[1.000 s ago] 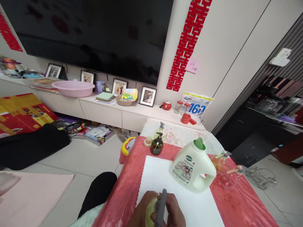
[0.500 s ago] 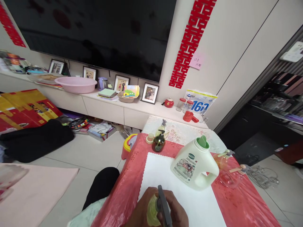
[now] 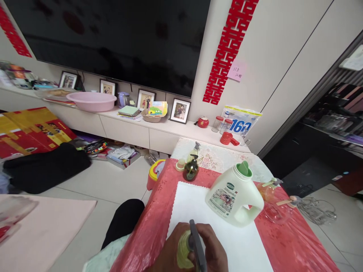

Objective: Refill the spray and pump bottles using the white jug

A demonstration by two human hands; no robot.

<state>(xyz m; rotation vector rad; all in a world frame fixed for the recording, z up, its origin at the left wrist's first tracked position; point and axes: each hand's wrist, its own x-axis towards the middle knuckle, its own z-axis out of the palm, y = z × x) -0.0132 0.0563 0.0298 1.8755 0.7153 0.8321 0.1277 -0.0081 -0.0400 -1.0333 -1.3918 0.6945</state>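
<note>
Low in the head view, my left hand (image 3: 168, 252) is closed round a clear pump bottle (image 3: 184, 251) with pale yellow-green liquid. My right hand (image 3: 214, 247) has its fingers closed on the bottle's grey pump head (image 3: 197, 245). Seen from above, the bottle's lower part is hidden by the hands and the frame edge. Beyond them a large pale green detergent jug (image 3: 234, 196) stands uncapped on a white mat (image 3: 188, 196), a green spout showing in its mouth.
A dark green pump bottle (image 3: 191, 170) and a pale cap (image 3: 180, 164) sit at the far left of the red-covered table (image 3: 153, 223). Other pump bottles (image 3: 270, 189) lie on the right side. A low cabinet (image 3: 121, 126) with a pink basin (image 3: 92, 101) runs along the wall.
The view has shifted very slightly. Both hands stay on the pump bottle in nearly the same place, with the jug unmoved.
</note>
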